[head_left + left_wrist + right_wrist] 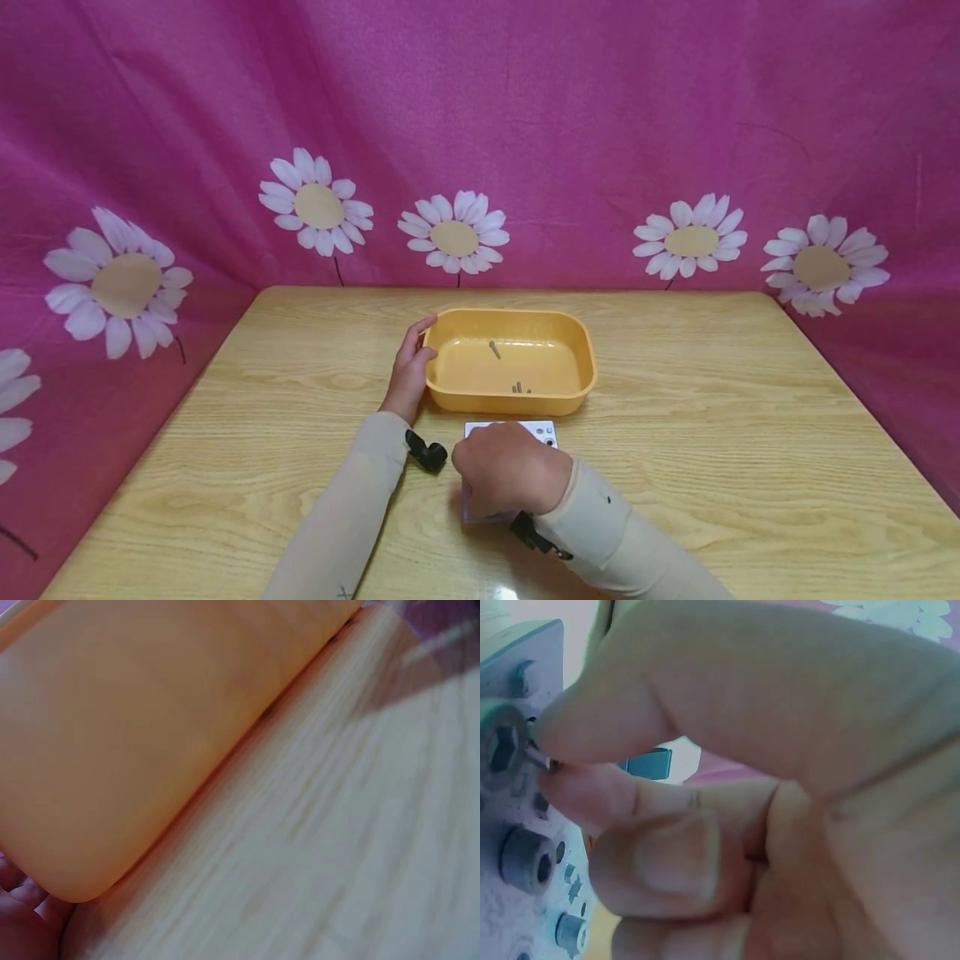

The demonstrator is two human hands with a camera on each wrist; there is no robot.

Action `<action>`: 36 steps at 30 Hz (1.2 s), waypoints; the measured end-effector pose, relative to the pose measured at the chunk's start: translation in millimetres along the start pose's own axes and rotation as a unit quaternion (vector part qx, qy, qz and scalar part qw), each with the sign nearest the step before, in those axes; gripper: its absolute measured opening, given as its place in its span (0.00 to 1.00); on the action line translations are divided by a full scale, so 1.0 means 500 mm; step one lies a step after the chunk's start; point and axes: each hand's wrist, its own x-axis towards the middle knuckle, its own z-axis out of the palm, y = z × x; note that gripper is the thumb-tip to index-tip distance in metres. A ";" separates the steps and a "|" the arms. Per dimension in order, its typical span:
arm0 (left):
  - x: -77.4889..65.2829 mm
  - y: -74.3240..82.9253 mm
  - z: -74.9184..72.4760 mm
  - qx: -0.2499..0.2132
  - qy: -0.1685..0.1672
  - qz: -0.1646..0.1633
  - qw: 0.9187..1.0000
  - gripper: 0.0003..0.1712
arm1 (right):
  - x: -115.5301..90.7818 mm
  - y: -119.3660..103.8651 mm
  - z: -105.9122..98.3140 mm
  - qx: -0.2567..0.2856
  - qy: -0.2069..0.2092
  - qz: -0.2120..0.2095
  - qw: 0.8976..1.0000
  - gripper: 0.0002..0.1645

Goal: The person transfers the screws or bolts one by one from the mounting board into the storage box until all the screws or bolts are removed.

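Note:
My left hand (408,373) holds the left end of a yellow plastic tub (506,403), with the thumb at its rim. In the left wrist view, a bit of that hand shows below the tub's rounded corner. In front of the tub my right hand (512,468) is over a light-coloured plate (477,427) and covers most of it. From the right wrist view, thumb and forefinger pinch a small metal pin (541,758) close against the plate's face. Several hex-socket screws (528,860) of different sizes stick out of that face, among small holes.
Inside the tub lie a longer screw (495,349) and several short pins (517,387). Both wrists carry black camera mounts (427,454). The wood-grain table (712,433) reaches back to a magenta cloth (570,125) printed with daisies.

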 end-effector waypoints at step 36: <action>0.030 -0.056 -0.018 0.026 0.016 0.001 1.000 0.32 | -0.008 0.007 -0.008 0.009 0.034 -0.007 0.999 0.14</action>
